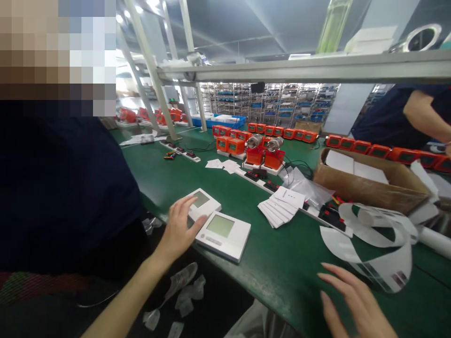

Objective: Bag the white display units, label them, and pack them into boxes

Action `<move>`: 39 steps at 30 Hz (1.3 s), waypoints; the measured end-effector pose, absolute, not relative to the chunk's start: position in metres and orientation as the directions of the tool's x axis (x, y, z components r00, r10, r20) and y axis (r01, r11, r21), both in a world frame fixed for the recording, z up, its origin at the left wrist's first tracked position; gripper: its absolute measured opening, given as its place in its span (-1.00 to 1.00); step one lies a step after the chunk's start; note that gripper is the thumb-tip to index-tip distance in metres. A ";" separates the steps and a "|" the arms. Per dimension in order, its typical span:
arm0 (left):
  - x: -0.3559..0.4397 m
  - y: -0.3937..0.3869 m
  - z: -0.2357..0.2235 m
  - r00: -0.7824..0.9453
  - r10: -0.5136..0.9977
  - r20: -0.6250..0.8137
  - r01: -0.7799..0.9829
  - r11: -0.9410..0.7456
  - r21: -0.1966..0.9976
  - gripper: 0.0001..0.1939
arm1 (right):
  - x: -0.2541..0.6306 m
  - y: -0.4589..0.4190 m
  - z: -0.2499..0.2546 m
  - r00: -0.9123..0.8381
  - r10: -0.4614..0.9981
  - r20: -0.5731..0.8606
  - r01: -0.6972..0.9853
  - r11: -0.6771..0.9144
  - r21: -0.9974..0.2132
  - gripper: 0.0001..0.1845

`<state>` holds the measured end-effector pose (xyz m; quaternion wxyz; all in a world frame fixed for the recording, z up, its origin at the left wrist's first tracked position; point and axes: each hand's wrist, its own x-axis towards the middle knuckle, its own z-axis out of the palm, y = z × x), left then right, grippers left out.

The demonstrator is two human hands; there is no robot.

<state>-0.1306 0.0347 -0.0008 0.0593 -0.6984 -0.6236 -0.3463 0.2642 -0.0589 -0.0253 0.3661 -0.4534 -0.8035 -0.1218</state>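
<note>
Two flat white wall controllers with grey-green screens lie side by side at the near edge of the green bench. My left hand (180, 228) rests over the farther controller (207, 203), its fingers on or just above the left part. The thumb is apart from the fingers and reaches to the corner of the nearer controller (225, 234), which has a row of small buttons. My right hand (352, 295) is over the bench at the lower right, fingers spread, holding nothing. Close to it curls a strip of labels (380, 267) on white backing.
A fanned stack of white leaflets (280, 206) lies mid-bench beside power strips (271, 185) and a clear plastic bag (305, 185). Orange-cased devices (230, 144) stand behind. A cardboard box (366, 176) is at right. One person (63, 188) is close at left, another (391, 112) across the bench.
</note>
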 end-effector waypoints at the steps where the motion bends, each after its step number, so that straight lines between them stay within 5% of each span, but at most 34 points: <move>1: -0.146 0.050 0.004 0.004 0.851 0.525 0.915 -0.215 0.341 -0.51 | 0.236 -0.048 -0.018 -0.338 0.652 0.679 0.787 0.591 -0.176 -0.69; 4: -0.176 0.089 0.013 0.064 0.914 0.400 0.921 -0.209 0.329 -0.43 | 0.156 -0.016 0.000 -0.426 0.764 0.485 0.723 0.609 -0.325 -0.56; 9: -0.184 0.110 0.009 0.132 0.971 0.200 0.923 -0.194 0.333 -0.36 | 0.086 0.023 0.011 -0.510 0.844 0.168 0.720 0.525 -0.453 0.02; 17: -0.124 0.066 -0.013 0.101 0.983 0.153 0.930 -0.148 0.336 -0.33 | 0.163 0.001 0.022 -0.484 0.874 -0.042 0.803 0.424 -0.418 0.00; 22: -0.052 0.028 -0.008 0.046 0.983 0.175 0.973 -0.084 0.213 -0.36 | 0.226 -0.029 0.035 -0.359 0.905 -0.227 0.898 0.269 -0.348 -0.02; 25: -0.027 0.019 -0.002 0.059 0.978 0.198 0.976 -0.098 0.194 -0.36 | 0.245 -0.029 0.039 -0.308 0.938 -0.160 0.901 0.233 -0.365 -0.05; 32: -0.021 0.027 -0.001 0.160 0.893 0.422 0.951 -0.254 0.177 -0.42 | 0.272 0.073 0.052 -0.063 0.977 0.202 0.964 0.112 -0.241 -0.68; 39: -0.025 0.027 -0.004 0.193 0.871 0.453 0.915 -0.327 0.238 -0.54 | 0.259 0.134 0.063 -0.076 0.980 0.183 0.980 0.108 -0.169 -0.76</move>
